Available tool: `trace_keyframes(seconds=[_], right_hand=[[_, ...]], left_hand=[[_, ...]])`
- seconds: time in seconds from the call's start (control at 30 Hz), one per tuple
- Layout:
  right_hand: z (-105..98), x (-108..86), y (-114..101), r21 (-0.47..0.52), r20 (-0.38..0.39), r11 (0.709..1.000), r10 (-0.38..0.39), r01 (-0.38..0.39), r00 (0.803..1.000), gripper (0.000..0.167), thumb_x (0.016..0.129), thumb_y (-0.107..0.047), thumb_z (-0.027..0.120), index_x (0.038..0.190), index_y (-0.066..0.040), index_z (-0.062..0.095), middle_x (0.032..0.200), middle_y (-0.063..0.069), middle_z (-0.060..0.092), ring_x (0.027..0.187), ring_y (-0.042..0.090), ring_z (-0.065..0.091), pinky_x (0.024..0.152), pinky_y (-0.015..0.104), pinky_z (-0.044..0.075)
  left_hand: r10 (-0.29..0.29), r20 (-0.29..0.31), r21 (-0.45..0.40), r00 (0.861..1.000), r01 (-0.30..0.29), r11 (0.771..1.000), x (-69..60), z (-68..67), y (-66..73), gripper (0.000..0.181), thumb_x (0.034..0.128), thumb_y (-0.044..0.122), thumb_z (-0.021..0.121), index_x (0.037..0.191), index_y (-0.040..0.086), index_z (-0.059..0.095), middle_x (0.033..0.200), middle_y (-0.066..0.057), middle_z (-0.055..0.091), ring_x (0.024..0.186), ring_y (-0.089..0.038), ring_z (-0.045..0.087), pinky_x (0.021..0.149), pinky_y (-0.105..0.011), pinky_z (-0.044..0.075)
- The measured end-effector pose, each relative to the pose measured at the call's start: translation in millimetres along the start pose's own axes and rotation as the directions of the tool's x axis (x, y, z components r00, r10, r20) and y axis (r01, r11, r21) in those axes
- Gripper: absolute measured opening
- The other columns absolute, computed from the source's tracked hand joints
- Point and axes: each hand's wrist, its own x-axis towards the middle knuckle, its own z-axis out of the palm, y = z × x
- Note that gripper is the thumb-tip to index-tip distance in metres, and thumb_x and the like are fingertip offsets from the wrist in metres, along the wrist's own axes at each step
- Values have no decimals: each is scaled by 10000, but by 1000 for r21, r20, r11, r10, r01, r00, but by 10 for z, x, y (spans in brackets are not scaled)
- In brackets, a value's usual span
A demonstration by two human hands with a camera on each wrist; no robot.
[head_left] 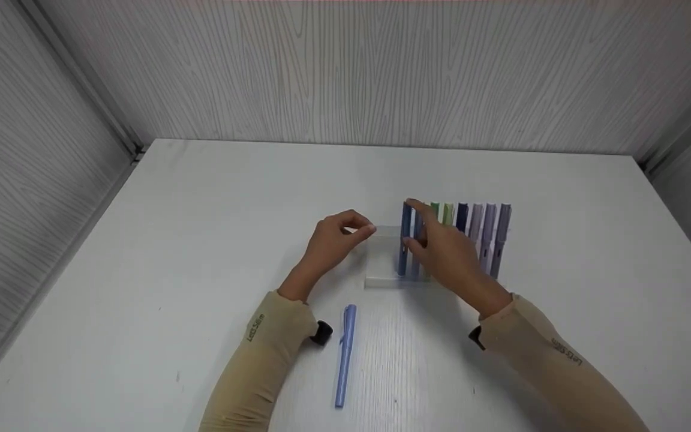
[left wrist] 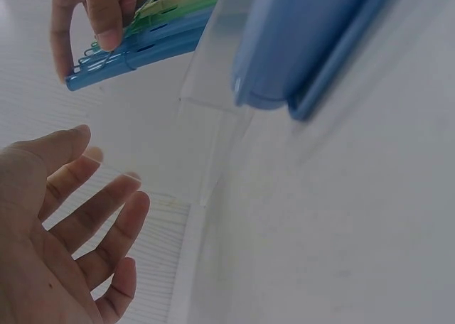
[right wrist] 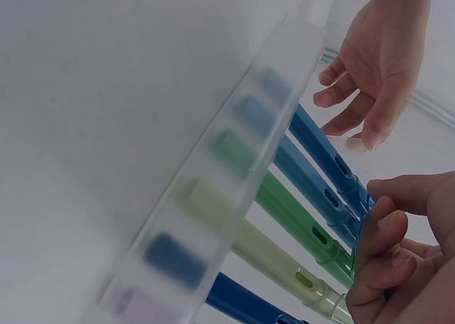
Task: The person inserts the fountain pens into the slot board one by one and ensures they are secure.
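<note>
A clear pen stand (head_left: 381, 282) holds a row of upright pens. At its left end, my right hand (head_left: 450, 249) grips the dark blue pen (head_left: 404, 246), index finger at its top and thumb on its side. In the right wrist view, this blue pen (right wrist: 316, 143) stands in the stand beside another blue pen (right wrist: 306, 171) and a green pen (right wrist: 291, 214). My left hand (head_left: 336, 240) pinches the stand's clear left edge between thumb and fingertips, its other fingers loosely bent in the left wrist view.
A light blue pen (head_left: 346, 357) lies on the white table (head_left: 201, 240) in front of the stand, near the left wrist. Farther right in the row are a navy pen (head_left: 462, 216) and several purple pens (head_left: 501, 234). A wood-grain panel (head_left: 381, 72) rises behind the table.
</note>
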Motion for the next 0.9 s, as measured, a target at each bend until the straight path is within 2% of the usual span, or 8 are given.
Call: trace_keyframes(seconds=[0.23, 0.4, 0.67, 0.9], right_hand=[[-25, 8, -20, -5, 34, 1000, 29, -29, 999, 678, 941, -228, 629, 1513, -210, 266, 712, 58, 631, 530, 132, 486, 474, 256, 386], [-28, -4, -33, 28, 40, 998, 49, -50, 998, 700, 932, -233, 637, 1518, -209, 256, 750, 45, 628, 575, 139, 510, 505, 260, 424], [13, -106, -56, 90, 30, 995, 41, -44, 999, 716, 903, -227, 681, 1492, -162, 278, 776, 42, 612, 588, 134, 509, 524, 263, 435], [78, -220, -90, 122, 70, 992, 5, -14, 998, 701, 887, -240, 704, 1460, -119, 320, 764, 23, 590, 557, 108, 471, 508, 253, 414]], left_hand=[[11, -1, 3, 1000, -11, 1000, 9, 3, -7, 222, 919, 360, 648, 1001, 166, 717, 1035, 15, 723, 1026, -139, 636, 892, -326, 519], [-5, -2, 15, 1000, 5, 1000, 9, 5, -3, 232, 914, 375, 650, 1009, 173, 717, 1040, 18, 718, 1011, -145, 634, 882, -332, 521], [-32, 0, 24, 999, 32, 999, 4, 6, 4, 234, 912, 391, 649, 1014, 190, 714, 1052, 24, 711, 1011, -158, 631, 878, -344, 521], [-10, -4, 19, 1000, 11, 1000, 0, 6, -1, 238, 918, 382, 643, 1015, 176, 711, 1042, 21, 716, 1043, -145, 628, 922, -337, 508]])
